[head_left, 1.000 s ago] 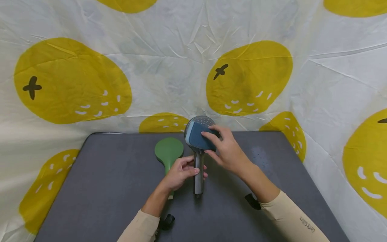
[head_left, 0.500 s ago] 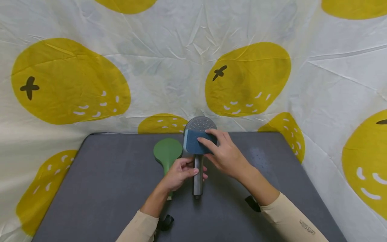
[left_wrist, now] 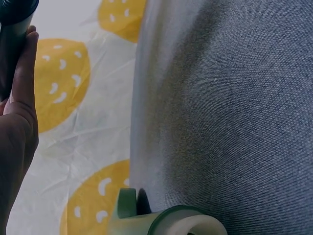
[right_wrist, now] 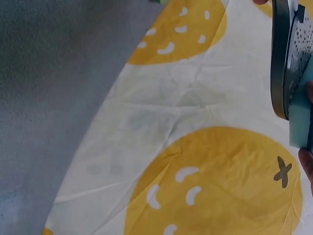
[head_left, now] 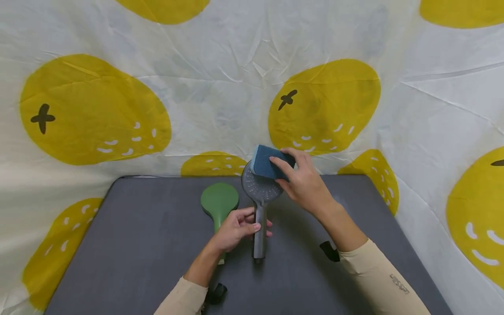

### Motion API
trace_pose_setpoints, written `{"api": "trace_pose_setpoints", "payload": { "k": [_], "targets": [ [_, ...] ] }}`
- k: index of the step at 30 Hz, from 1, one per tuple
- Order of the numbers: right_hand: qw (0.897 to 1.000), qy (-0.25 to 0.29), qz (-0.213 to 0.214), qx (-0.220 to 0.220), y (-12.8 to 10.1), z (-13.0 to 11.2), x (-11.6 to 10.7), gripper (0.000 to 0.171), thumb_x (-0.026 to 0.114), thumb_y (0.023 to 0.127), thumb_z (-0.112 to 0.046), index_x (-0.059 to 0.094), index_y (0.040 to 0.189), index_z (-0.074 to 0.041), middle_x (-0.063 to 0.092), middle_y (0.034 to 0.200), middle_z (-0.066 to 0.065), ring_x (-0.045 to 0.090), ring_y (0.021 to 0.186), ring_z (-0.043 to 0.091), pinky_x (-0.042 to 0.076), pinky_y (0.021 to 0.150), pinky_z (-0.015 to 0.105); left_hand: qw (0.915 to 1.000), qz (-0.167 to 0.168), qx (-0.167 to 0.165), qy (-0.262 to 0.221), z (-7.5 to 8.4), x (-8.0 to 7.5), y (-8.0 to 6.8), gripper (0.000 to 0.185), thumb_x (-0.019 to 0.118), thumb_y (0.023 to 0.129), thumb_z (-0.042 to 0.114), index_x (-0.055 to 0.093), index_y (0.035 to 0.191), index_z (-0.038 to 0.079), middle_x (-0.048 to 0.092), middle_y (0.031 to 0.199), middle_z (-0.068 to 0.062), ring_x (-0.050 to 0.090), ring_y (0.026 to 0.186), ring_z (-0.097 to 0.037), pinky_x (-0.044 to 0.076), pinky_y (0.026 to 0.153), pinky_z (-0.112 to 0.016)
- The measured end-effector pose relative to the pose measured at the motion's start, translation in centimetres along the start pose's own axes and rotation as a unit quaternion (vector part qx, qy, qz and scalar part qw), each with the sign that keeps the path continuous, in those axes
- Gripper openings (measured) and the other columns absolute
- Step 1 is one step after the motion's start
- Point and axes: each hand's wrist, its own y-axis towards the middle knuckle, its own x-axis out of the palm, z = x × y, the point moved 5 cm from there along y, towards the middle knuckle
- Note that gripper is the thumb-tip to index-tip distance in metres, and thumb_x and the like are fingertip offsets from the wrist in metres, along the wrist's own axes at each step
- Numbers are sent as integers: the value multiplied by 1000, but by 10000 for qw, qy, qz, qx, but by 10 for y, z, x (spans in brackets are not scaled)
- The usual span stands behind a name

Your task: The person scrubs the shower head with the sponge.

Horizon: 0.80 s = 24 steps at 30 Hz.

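Shower head [head_left: 260, 194], grey with a round perforated face and a straight handle, stood near the centre of the head view, its face tilted toward the camera and its handle running down toward the lower middle of the frame. Behind it, filling the upper part of the frame, hung a white backdrop sheet [head_left: 220, 87] printed with large yellow fruit shapes. Below the backdrop, a dark grey table [head_left: 130, 253] occupied the lower half of the frame.

Left of centre, a green shower head [head_left: 218, 202] lay on the table, just beside the grey one; in the left wrist view its handle end [left_wrist: 166, 223] showed at the bottom edge.

The right hand [head_left: 305, 183], right of centre, held a blue sponge [head_left: 269, 162] with fingers curled over its top and the thumb beneath, pinching it. The sponge rested against the upper rim of the grey shower head's face. In the right wrist view the sponge's pale edge [right_wrist: 299, 110] lay flat against the perforated face at the right edge of the frame.

The left hand [head_left: 235, 228], just below centre, gripped the grey handle, with fingers wrapped round it and the fingertips showing on the near side. In the left wrist view the palm and thumb pressed against the dark handle [left_wrist: 12, 29] in the upper left corner.
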Motion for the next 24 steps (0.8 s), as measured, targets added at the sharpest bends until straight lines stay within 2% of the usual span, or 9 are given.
{"api": "trace_pose_setpoints", "payload": {
  "k": [3,6,10,15,21,24],
  "targets": [
    [9999,12,-3,-119,-5,-3,2,64,89,82,-14,60,139,-12,50,142,26,50,122,46,50,101,58,9999,-36,-109,-12,-3,2,-4,56,59,105,12,39,155,-5,57,131,-44,75,106,-33,64,80,-34],
    [9995,60,-10,-315,-10,-8,6,65,90,80,-15,61,138,-13,51,141,26,51,121,46,50,101,58,9998,-39,-179,-29,-6,2,-6,55,58,106,12,39,154,-5,56,132,-44,75,106,-34,64,80,-35],
    [9987,100,-39,-499,-15,-15,10,66,92,78,-16,63,137,-14,52,140,26,52,121,46,53,99,57,9999,-6,-172,13,-5,0,-3,49,56,107,10,44,152,-2,57,132,-43,77,103,-25,65,78,-35],
    [9980,133,-179,-587,-24,-23,16,67,93,77,-18,64,137,-14,53,139,25,53,120,46,55,97,57,9998,44,-199,12,-7,-4,1,49,55,107,8,44,154,3,60,132,-39,77,103,-27,65,79,-37],
    [9953,263,-395,-843,-31,-37,21,69,94,76,-19,64,138,-14,54,139,24,55,118,43,57,93,53,9998,164,-45,-79,-4,-9,-1,52,55,107,9,39,154,-4,55,131,-45,77,101,-24,65,80,-38],
    [9942,260,-461,-932,-30,-44,23,68,92,78,-19,63,139,-14,53,140,24,55,119,42,56,95,52,9997,221,36,-133,-2,-12,-5,52,55,107,10,39,154,-5,51,131,-49,77,101,-23,65,80,-37]
  ]
}}
